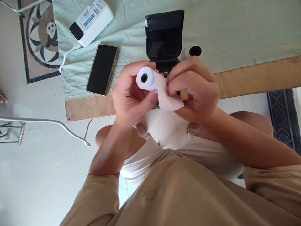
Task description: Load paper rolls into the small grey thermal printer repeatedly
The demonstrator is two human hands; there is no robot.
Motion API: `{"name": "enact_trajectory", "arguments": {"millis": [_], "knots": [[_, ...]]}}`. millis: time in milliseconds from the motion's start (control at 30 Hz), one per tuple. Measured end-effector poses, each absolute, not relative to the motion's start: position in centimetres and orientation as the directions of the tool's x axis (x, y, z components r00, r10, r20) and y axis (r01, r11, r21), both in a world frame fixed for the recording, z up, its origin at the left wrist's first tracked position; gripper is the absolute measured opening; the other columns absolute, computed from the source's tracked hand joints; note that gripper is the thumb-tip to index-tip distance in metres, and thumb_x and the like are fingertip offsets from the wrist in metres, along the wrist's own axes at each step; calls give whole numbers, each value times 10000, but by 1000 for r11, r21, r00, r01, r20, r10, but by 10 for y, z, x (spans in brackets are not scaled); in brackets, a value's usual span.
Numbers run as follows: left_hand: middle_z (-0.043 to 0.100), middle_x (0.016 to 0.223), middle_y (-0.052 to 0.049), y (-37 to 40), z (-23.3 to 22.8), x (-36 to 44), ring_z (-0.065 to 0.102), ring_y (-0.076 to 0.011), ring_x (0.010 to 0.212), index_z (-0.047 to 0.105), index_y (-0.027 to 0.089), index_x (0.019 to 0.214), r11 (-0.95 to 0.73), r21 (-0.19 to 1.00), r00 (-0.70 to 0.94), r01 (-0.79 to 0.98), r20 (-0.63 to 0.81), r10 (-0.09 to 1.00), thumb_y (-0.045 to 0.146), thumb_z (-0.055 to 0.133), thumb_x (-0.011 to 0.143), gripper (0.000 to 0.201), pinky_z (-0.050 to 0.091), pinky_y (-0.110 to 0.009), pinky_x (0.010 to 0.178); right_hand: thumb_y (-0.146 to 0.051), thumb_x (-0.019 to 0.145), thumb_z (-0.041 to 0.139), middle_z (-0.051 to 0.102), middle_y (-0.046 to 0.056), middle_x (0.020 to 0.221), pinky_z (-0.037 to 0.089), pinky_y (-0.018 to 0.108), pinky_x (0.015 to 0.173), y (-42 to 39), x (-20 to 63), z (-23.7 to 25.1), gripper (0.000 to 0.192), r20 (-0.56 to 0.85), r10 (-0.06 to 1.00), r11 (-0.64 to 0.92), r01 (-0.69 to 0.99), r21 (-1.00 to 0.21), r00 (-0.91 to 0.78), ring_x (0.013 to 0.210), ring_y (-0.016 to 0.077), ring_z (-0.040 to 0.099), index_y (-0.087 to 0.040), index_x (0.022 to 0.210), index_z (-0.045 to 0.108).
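1. Head view: left hand (pixel 130 97) grips the paper roll (pixel 145 78) just before the open printer (pixel 164 37), core facing the camera.
2. Right hand (pixel 194 88) pinches its loose paper tail (pixel 168 99), drawn rightward.

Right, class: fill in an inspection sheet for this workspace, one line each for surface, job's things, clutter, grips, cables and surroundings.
Surface: wooden board under a wrinkled pale green cloth.
Job's things: paper roll, its loose end pulled out; open black printer behind it.
Clutter: phone, white power bank, spare roll.
Grips: left hand shut on the roll; right hand pinches the loose end.
Cables: white cable from the power bank.
Surroundings: pale floor, panda mat.
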State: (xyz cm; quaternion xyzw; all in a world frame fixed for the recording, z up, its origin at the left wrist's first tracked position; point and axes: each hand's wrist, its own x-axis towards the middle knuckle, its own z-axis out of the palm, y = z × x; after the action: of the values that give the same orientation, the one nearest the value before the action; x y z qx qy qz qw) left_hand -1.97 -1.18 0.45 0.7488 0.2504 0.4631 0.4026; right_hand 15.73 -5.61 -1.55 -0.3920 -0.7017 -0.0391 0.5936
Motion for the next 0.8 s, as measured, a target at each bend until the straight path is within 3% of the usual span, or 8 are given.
{"name": "enact_trajectory", "arguments": {"millis": [100, 200, 267, 367, 433, 500, 633, 800], "knots": [[682, 1109, 21, -14, 5, -18, 695, -123, 999, 689, 355, 1271, -510, 857, 461, -71, 482, 745, 350, 803, 970, 321, 639, -276, 848, -137, 871, 665, 664, -11, 900, 550, 304, 684, -56, 155, -17, 179, 871, 491, 700, 595, -396, 2, 804, 123, 627, -258, 851, 535], [654, 1113, 36, -12, -2, -11, 678, -146, 1088, 650, 493, 1325, -512, 857, 448, -50, 478, 756, 326, 845, 934, 468, 630, -354, 999, -159, 890, 657, 651, -3, 918, 561, 315, 728, -57, 153, -16, 148, 851, 524, 689, 572, -444, 29, 837, 127, 644, -258, 862, 550], [635, 1149, 25, -8, -9, -5, 671, -179, 1115, 676, 488, 1276, -576, 812, 378, -91, 564, 735, 412, 858, 908, 418, 626, -422, 1044, -163, 896, 664, 641, -1, 924, 560, 319, 750, -58, 152, -14, 140, 821, 568, 672, 547, -498, 50, 857, 131, 649, -249, 858, 560], [609, 1149, -30, -3, -16, -2, 661, -202, 1028, 693, 400, 1258, -756, 588, 143, -289, 807, 573, 646, 732, 940, 405, 677, -366, 792, -185, 897, 692, 641, -7, 909, 545, 305, 735, -58, 153, -12, 142, 784, 616, 670, 474, -572, 75, 848, 121, 634, -235, 854, 566], [567, 1329, -65, -1, -19, -3, 606, -266, 1289, 686, 377, 1330, -635, 765, 400, -102, 616, 678, 462, 753, 983, 363, 688, -365, 837, -191, 902, 691, 628, -7, 877, 529, 291, 715, -57, 154, -12, 149, 750, 654, 665, 399, -631, 96, 841, 118, 608, -229, 844, 559], [442, 1470, -67, 2, -23, -5, 638, -261, 1261, 628, 379, 1421, -620, 782, 498, -63, 563, 659, 473, 745, 986, 460, 695, -335, 797, -164, 892, 686, 607, -5, 856, 506, 278, 696, -55, 155, -12, 167, 700, 705, 641, 320, -698, 115, 842, 121, 585, -227, 827, 546], [437, 1470, -58, 6, -30, -6, 632, -241, 1214, 501, 377, 1483, -759, 623, 388, -188, 757, 525, 694, 770, 883, 730, 653, -250, 679, -118, 849, 681, 612, -19, 836, 491, 244, 663, -55, 157, -12, 168, 654, 749, 610, 271, -745, 110, 781, 95, 570, -221, 824, 551], [505, 1394, -47, -11, -10, -15, 610, -228, 1189, 591, 349, 1330, -603, 791, 489, 104, 487, 723, 387, 820, 929, 463, 632, -351, 838, -207, 887, 648, 636, -37, 772, 498, 248, 622, -57, 159, -10, 125, 646, 751, 556, 395, -731, 139, 674, 82, 568, -225, 814, 549]]}}
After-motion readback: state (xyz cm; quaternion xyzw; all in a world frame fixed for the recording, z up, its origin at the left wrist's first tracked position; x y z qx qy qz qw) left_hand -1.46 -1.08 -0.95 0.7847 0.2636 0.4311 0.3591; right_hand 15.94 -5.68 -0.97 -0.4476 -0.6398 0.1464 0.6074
